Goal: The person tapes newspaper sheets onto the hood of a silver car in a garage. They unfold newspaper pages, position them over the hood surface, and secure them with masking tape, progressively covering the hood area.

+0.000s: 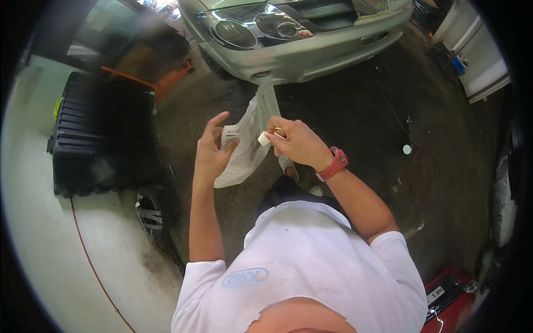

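A translucent whitish plastic sheet [247, 158] with some print on it hangs before me, its upper end in front of the car bumper. My left hand [212, 152] is at the sheet's left edge, thumb and fingers spread apart; whether the thumb touches the sheet I cannot tell. My right hand [297, 141], with a red watch on the wrist, is closed in a pinch on a small white block-like piece [264, 139]. A bit of yellow shows among its fingers. Part of the sheet passes behind this hand.
A silver car [311, 53] stands ahead, its headlight facing me. At the left are a black ribbed plastic liner [105, 133], a black part [150, 213] and an orange jack [172, 80]. A round white lid-like disc [407, 149] lies on the right floor; a red panel [452, 302] is lower right.
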Motion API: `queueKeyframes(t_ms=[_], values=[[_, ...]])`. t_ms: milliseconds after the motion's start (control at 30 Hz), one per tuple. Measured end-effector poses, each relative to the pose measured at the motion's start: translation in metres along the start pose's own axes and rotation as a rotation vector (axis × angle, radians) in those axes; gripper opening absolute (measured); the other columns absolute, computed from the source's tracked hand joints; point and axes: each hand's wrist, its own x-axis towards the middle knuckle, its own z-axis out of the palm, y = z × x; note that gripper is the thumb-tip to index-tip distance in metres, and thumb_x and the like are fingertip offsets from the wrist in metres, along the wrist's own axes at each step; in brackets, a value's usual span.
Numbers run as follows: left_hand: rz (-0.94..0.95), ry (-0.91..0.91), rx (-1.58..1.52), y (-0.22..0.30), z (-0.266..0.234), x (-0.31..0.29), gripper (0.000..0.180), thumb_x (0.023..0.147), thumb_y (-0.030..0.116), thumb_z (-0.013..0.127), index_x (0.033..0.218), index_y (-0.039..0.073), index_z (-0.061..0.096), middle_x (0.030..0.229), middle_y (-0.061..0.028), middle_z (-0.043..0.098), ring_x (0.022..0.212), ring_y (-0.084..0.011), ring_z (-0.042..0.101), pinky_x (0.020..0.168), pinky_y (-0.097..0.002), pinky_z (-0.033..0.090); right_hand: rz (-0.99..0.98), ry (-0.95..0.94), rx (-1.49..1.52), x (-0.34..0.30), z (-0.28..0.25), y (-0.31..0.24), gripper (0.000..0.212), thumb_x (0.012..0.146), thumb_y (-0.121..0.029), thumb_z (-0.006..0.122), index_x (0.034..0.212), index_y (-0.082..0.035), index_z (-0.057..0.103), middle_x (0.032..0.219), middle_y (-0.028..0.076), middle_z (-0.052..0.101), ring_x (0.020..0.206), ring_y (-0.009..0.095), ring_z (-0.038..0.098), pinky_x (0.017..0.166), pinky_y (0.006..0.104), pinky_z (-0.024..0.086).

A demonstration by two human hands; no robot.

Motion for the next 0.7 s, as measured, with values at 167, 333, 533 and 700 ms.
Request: queueKeyframes(t_ms=[167,333,533,700], values=[[-0.093,-0.172,0.026,0.020,-0.006,-0.018,0.040,0.098,-0.003,0.078,0.138,0.001,0.076,0.120,-0.0077,0.082,0.108,-0.0126,0.076,0.098,-0.0310,0.060,-0.006,-0.056,-0.026,0.010,0.010,-0.027,0.036,0.104,-0.044,0.074,0.105,-0.008,0.076,0.072,0.012,0.076,0.070,0.029,0.077,0.073,0.0427,0.058],[-0.088,-0.223,0.008,0.031,-0.010,-0.031,0.042,0.099,-0.004,0.076,0.140,0.000,0.076,0.126,-0.0085,0.082,0.112,-0.0124,0.075,0.102,-0.0313,0.060,0.024,-0.077,-0.123,0.010,0.015,-0.039,0.045,0.099,-0.052,0.077,0.101,-0.007,0.078,0.076,0.014,0.077,0.079,0.032,0.079,0.077,0.0446,0.060],[-0.089,-0.237,0.058,0.036,-0.015,-0.045,0.038,0.100,0.000,0.078,0.138,-0.001,0.077,0.122,-0.0065,0.081,0.106,-0.0102,0.072,0.097,-0.0302,0.059,-0.086,-0.014,-0.174,0.008,0.021,-0.044,0.047,0.102,-0.053,0.082,0.092,-0.008,0.071,0.065,0.008,0.073,0.058,0.016,0.072,0.059,0.0338,0.052],[-0.076,-0.231,0.106,0.042,-0.014,-0.050,0.029,0.105,0.010,0.080,0.132,-0.001,0.081,0.102,-0.0017,0.081,0.089,-0.0068,0.066,0.081,-0.0274,0.054,-0.155,-0.025,-0.262,0.004,0.028,-0.043,0.041,0.106,-0.048,0.076,0.098,-0.008,0.071,0.071,0.012,0.075,0.064,0.025,0.076,0.063,0.0383,0.057]])
